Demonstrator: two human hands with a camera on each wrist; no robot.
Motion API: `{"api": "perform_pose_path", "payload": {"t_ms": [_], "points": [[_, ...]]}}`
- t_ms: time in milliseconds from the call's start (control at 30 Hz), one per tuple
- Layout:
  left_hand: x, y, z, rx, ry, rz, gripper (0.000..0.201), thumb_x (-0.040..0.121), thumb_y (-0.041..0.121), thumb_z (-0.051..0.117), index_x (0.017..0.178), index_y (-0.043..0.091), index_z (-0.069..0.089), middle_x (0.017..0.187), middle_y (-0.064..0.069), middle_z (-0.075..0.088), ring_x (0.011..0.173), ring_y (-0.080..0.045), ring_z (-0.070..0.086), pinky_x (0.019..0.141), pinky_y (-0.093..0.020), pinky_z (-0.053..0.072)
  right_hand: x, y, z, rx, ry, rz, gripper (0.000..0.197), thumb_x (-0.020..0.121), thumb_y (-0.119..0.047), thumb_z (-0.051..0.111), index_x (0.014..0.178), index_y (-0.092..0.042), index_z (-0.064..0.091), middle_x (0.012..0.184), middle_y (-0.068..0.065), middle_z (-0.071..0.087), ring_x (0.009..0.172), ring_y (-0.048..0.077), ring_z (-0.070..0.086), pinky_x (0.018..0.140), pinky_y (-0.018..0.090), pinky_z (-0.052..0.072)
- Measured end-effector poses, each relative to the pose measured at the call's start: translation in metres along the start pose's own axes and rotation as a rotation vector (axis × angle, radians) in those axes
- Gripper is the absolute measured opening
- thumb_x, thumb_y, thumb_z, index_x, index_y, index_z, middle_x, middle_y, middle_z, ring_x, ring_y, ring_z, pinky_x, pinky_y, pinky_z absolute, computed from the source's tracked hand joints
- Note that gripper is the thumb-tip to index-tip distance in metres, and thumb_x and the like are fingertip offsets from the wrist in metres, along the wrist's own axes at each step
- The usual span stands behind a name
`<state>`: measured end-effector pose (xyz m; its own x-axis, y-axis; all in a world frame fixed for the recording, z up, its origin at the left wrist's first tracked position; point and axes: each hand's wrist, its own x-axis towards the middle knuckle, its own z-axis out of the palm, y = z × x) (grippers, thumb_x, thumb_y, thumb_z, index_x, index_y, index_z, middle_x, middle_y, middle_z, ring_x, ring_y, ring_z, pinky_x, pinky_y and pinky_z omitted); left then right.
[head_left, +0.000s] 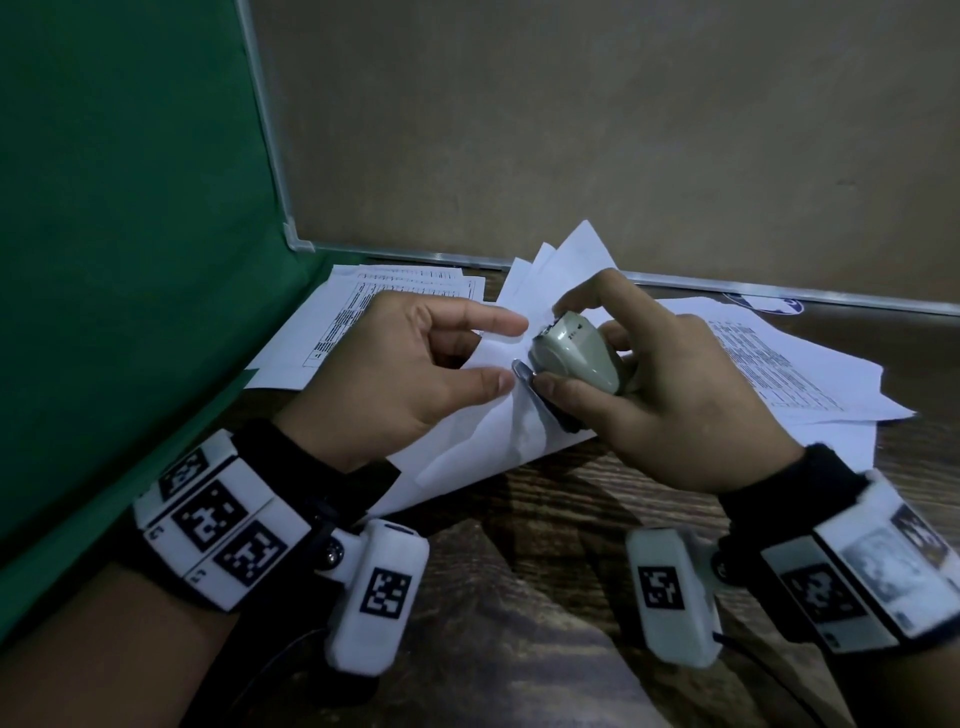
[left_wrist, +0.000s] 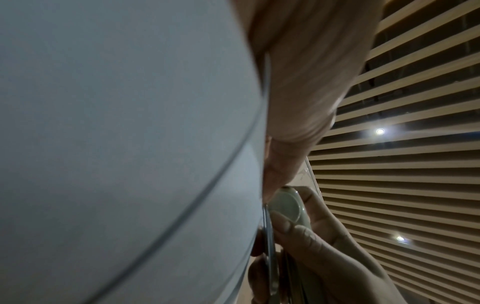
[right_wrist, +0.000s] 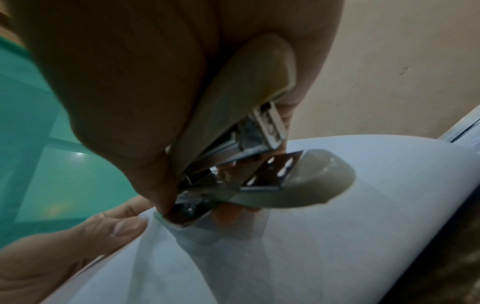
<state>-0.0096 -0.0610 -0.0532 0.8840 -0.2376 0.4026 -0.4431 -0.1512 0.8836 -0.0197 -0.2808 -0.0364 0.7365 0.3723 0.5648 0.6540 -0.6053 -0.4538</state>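
Lettering on the grey stapler (head_left: 574, 356) is too small to read, same for table print on the printed sheets (head_left: 363, 306). The right hand (head_left: 691, 400) curls around the stapler at the corner of blank sheets (head_left: 483, 431), which the left hand (head_left: 415, 374) pinches. Under them wooden table (head_left: 545, 545); green cloth (head_left: 130, 260) left, beige wall (head_left: 571, 130) behind.

Held paper (head_left: 488, 431) hides 3 fingers of the left hand (head_left: 410, 374).

Dark wood-grain table (head_left: 519, 571). Green panel (head_left: 130, 208) on the left, tan wall (head_left: 571, 130) behind, aluminium frame strip (head_left: 267, 130) between them. Slatted ceiling (left_wrist: 415, 195) overhead, two recessed spotlights (left_wrist: 380, 131) lit. Dim overall.
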Motion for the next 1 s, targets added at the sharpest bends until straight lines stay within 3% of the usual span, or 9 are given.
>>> {"api": "perform_pose_path", "payload": {"t_ms": [167,267,467,567,633,667,800,900,1000], "points": [[-0.002,0.004,-0.001,0.010,0.006,0.004,0.036,0.083,-0.004,0.079,0.114,0.015,0.077,0.060,0.016,0.057,0.057,0.000,0.049,0.061,-0.015,0.044,0.000,-0.003,0.001,0.188,0.002,0.074,0.034,0.087,-0.031,0.080,0.110,-0.025,0.055,0.077,0.007,0.073,0.060,0.028,0.066,0.052,0.045,0.055],[-0.004,0.008,-0.003,0.000,-0.015,0.007,0.037,0.084,-0.006,0.078,0.116,0.012,0.075,0.078,0.007,0.079,0.073,-0.002,0.071,0.071,-0.017,0.054,0.000,-0.002,0.003,0.379,-0.007,0.148,0.035,0.088,-0.015,0.081,0.111,-0.019,0.056,0.075,0.006,0.074,0.057,0.022,0.068,0.047,0.032,0.054],[-0.003,0.008,-0.010,0.078,0.001,0.016,0.036,0.086,-0.008,0.075,0.115,0.013,0.075,0.049,0.021,0.047,0.048,0.005,0.044,0.056,-0.011,0.039,0.001,-0.006,0.006,0.646,-0.005,0.194,0.041,0.083,-0.010,0.077,0.115,-0.007,0.051,0.065,0.009,0.068,0.044,0.011,0.057,0.043,0.019,0.045],[-0.002,0.009,-0.018,0.071,0.029,-0.028,0.037,0.086,-0.004,0.078,0.114,0.019,0.076,0.060,0.019,0.066,0.059,0.004,0.061,0.067,-0.018,0.052,0.002,-0.008,0.000,0.631,0.047,0.200,0.041,0.078,-0.020,0.076,0.112,-0.014,0.054,0.064,0.010,0.068,0.040,0.011,0.053,0.041,0.018,0.042],[-0.001,0.010,-0.021,0.031,0.060,-0.028,0.035,0.084,-0.002,0.080,0.113,0.018,0.077,0.056,0.019,0.056,0.056,0.002,0.053,0.067,-0.016,0.046,0.002,-0.007,-0.002,0.492,0.043,0.167,0.041,0.080,-0.024,0.080,0.112,-0.019,0.056,0.070,0.008,0.072,0.047,0.016,0.061,0.044,0.025,0.049],[0.000,0.010,-0.020,0.017,0.076,-0.011,0.034,0.082,0.002,0.084,0.110,0.020,0.079,0.057,0.017,0.050,0.058,-0.001,0.048,0.068,-0.019,0.045,0.001,-0.005,-0.002,0.411,0.036,0.152,0.040,0.081,-0.024,0.083,0.111,-0.022,0.057,0.074,0.008,0.074,0.053,0.021,0.066,0.047,0.032,0.054],[-0.001,0.009,-0.013,0.002,0.059,0.044,0.031,0.077,0.010,0.090,0.103,0.025,0.082,0.089,-0.040,0.064,0.078,-0.021,0.058,0.087,-0.043,0.060,0.000,-0.005,0.000,0.149,0.044,0.077,0.035,0.083,-0.031,0.082,0.108,-0.031,0.057,0.073,0.004,0.073,0.053,0.022,0.065,0.050,0.040,0.055],[-0.003,0.011,-0.006,-0.022,0.060,0.048,0.032,0.080,0.000,0.084,0.104,0.022,0.081,0.086,-0.031,0.071,0.076,-0.016,0.062,0.081,-0.033,0.058,0.000,-0.005,0.000,0.072,0.044,0.019,0.036,0.085,-0.038,0.081,0.110,-0.030,0.056,0.072,0.003,0.073,0.058,0.024,0.068,0.054,0.046,0.055],[-0.005,0.010,-0.002,-0.003,0.094,0.023,0.033,0.081,-0.003,0.083,0.104,0.021,0.081,0.068,0.000,0.071,0.068,-0.009,0.059,0.076,-0.032,0.055,0.000,-0.006,0.001,0.042,0.056,-0.012,0.035,0.086,-0.040,0.079,0.109,-0.028,0.057,0.070,0.003,0.071,0.059,0.023,0.067,0.056,0.043,0.053]]}}
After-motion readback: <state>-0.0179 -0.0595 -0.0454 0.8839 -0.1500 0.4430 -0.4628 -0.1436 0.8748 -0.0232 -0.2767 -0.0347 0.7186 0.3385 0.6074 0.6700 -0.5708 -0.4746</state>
